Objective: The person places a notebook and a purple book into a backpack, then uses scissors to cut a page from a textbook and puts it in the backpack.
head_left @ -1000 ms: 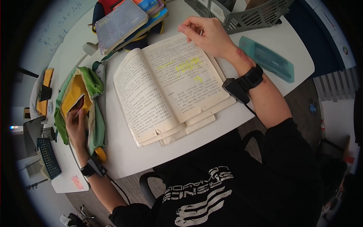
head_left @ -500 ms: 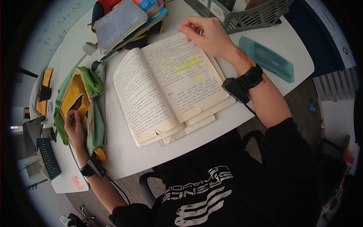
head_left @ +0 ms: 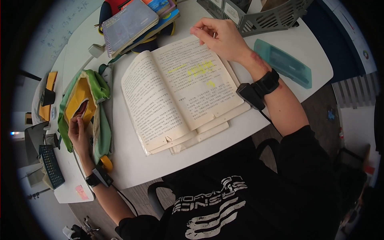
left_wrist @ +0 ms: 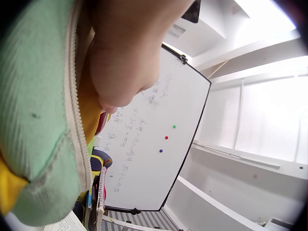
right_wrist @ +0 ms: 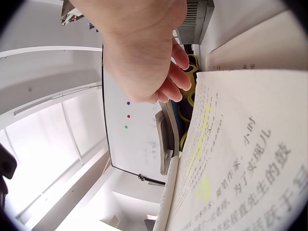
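Note:
In the head view my left hand (head_left: 79, 136) is at the opening of a green bag (head_left: 105, 132) with a yellow lining (head_left: 82, 93). Its thumb and fingers pinch near a zipped edge inside; the exact grip is partly hidden. The left wrist view shows the curled hand (left_wrist: 127, 62) beside the bag's pale zipper (left_wrist: 74, 96). An open book (head_left: 208, 94) with yellow highlighting lies on the table. Over its top right corner my right hand (head_left: 224, 38) hangs with fingers loosely curled, and the right wrist view shows nothing clearly held in that hand (right_wrist: 144, 62).
Notebooks (head_left: 130, 26) are stacked at the back, left of a grey slotted organizer (head_left: 272, 20). A teal translucent case (head_left: 284, 64) lies right of the book, beside my right forearm. At the far left there is a dark keyboard (head_left: 51, 166).
My left hand has shifted slightly left and its fingers are closer together at the bag's opening. The right hand keeps nearly the same pose, and the book has stayed put.

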Demonstrator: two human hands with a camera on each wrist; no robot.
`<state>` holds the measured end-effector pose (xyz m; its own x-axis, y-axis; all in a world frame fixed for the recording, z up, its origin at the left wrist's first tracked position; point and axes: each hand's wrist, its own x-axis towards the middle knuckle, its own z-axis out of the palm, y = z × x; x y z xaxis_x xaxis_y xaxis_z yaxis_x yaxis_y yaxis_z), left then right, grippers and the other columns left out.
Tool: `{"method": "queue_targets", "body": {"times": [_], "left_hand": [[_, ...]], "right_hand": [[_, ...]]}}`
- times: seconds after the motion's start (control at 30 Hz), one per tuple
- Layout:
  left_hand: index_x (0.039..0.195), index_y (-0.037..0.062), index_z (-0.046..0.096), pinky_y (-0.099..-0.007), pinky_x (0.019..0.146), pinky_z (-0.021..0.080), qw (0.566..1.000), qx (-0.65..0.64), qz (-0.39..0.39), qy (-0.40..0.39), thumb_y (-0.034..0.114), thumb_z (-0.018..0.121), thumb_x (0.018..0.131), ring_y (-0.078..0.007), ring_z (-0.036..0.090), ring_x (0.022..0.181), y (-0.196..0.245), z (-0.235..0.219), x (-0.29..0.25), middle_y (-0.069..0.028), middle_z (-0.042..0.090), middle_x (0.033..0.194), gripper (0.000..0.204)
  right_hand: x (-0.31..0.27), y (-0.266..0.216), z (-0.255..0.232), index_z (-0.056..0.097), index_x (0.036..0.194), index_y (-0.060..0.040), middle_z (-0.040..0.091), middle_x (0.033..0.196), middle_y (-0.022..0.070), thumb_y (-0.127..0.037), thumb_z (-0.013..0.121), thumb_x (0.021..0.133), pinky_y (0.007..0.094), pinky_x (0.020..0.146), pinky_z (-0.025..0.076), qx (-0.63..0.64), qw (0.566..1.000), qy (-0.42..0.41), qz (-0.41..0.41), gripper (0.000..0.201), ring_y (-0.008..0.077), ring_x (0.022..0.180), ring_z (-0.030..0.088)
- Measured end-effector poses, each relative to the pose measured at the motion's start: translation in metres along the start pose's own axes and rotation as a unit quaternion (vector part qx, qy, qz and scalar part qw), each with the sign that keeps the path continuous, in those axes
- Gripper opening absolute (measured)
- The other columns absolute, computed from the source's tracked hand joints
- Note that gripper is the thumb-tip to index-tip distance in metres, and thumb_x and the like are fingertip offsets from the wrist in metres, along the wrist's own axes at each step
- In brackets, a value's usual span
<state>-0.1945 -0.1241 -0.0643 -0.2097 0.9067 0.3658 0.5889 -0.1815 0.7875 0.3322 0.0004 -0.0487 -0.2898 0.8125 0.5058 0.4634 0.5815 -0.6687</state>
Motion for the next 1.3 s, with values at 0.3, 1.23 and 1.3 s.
{"method": "queue_targets", "body": {"times": [0.3, 1.23, 1.3], "left_hand": [[0.103, 0.0003, 0.063, -0.0207, 0.084, 0.043, 0.999, -0.018, -0.038, -0.007, 0.018, 0.060, 0.103, -0.0057, 0.056, 0.091, 0.004, 0.003, -0.001, 0.0000, 0.064, 0.098, 0.019], [0.096, -0.0026, 0.066, -0.0192, 0.075, 0.040, 0.997, 0.069, 0.024, -0.017, 0.015, 0.064, 0.100, -0.0049, 0.050, 0.080, 0.002, 0.002, 0.003, 0.0013, 0.054, 0.091, 0.018], [0.097, -0.0020, 0.065, -0.0192, 0.075, 0.040, 0.998, 0.063, 0.010, -0.021, 0.015, 0.064, 0.100, -0.0045, 0.050, 0.080, -0.001, 0.000, 0.002, 0.0020, 0.055, 0.090, 0.017]], "right_hand": [[-0.001, -0.004, -0.002, 0.071, 0.096, -0.0033, 0.067, 0.070, 0.0002, -0.027, 0.064, 0.098, 0.0218, 0.054, 0.046, -0.013, 1.000, -0.008, 0.008, 0.024, 0.0052, 0.063, 0.063], [-0.001, -0.003, -0.002, 0.070, 0.096, -0.0039, 0.066, 0.069, 0.0004, -0.028, 0.064, 0.098, 0.0224, 0.055, 0.045, -0.004, 1.000, -0.009, 0.013, 0.025, 0.0050, 0.063, 0.062], [-0.001, -0.003, -0.002, 0.070, 0.096, -0.0038, 0.066, 0.069, 0.0004, -0.028, 0.064, 0.098, 0.0225, 0.054, 0.045, -0.003, 1.000, -0.010, 0.011, 0.025, 0.0050, 0.062, 0.062]]}}
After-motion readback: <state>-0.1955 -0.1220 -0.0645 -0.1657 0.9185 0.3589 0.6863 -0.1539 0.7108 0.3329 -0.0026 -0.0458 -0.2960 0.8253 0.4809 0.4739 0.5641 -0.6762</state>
